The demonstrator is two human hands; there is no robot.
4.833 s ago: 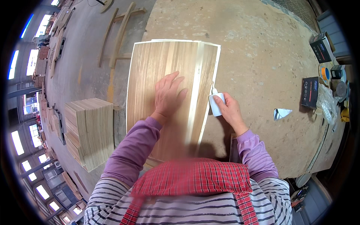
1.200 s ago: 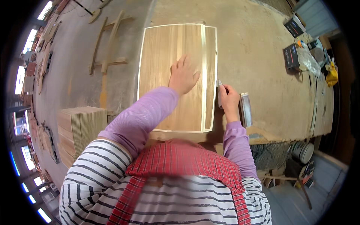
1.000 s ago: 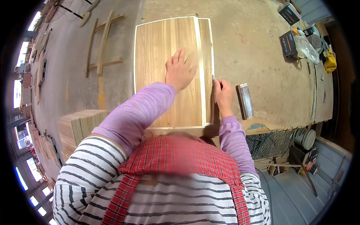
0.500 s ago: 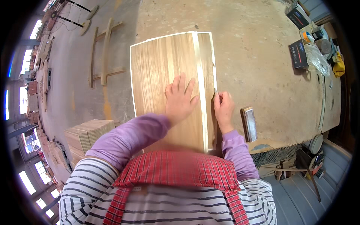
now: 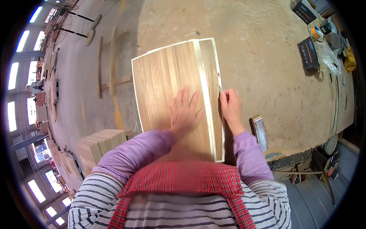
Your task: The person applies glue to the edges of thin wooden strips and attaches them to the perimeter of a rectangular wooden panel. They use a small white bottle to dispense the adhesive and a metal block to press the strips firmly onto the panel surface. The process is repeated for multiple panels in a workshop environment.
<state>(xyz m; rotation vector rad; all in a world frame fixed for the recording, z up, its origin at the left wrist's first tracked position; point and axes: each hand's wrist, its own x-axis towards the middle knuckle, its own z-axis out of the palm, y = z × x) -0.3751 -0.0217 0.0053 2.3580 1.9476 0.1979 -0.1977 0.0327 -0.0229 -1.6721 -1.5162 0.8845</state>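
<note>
Two wood-grain panels (image 5: 162, 76) with pale edges lie stacked on the workbench, the upper one set to the left so a strip of the lower panel (image 5: 209, 72) shows along the right. My left hand (image 5: 185, 110) rests flat on the upper panel with its fingers spread. At the lower panel's right edge, my right hand (image 5: 231, 105) pinches a small, thin grey blade-like tool (image 5: 220, 88), its tip against that edge. Most of the tool is hidden in my fingers.
A wooden block with a grey face (image 5: 259, 131) lies right of my right forearm. Boxes (image 5: 308, 53), clear plastic wrap (image 5: 328, 59) and a yellow cloth (image 5: 349, 61) sit at the far right. Stacked panels (image 5: 101, 143) and a wooden frame (image 5: 113, 68) stand left of the workbench (image 5: 267, 68).
My right hand has slid a little toward the far end along the lower panel's edge. My left hand stays flat on the upper panel. The whole view has shifted slightly.
</note>
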